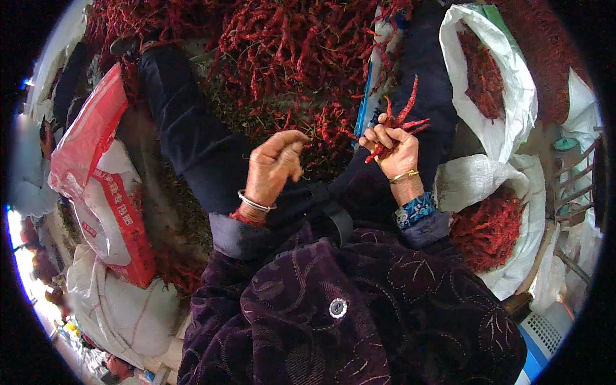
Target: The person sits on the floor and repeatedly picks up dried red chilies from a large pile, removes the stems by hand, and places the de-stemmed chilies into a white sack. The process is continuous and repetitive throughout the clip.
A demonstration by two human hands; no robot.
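Note:
My right hand (392,147) is closed around a few dried red chili peppers (408,103), whose tips stick out past the fingers on both sides. To its left, my left hand (275,166) hovers over my lap with fingers bent and thumb near the fingertips. A speck of red shows by those fingertips, but whether they grip it is unclear. Just beyond both hands lies a loose scatter of red chilies (332,125) mixed with green stems. Farther out, a large heap of chilies (288,43) spreads between my legs.
Two white woven sacks with chilies inside, an upper sack (522,91) and a lower sack (534,202), stand at the right. A red and white printed bag (120,216) leans at the left, above a stuffed pale sack (139,313). Other people are partly visible at the far left.

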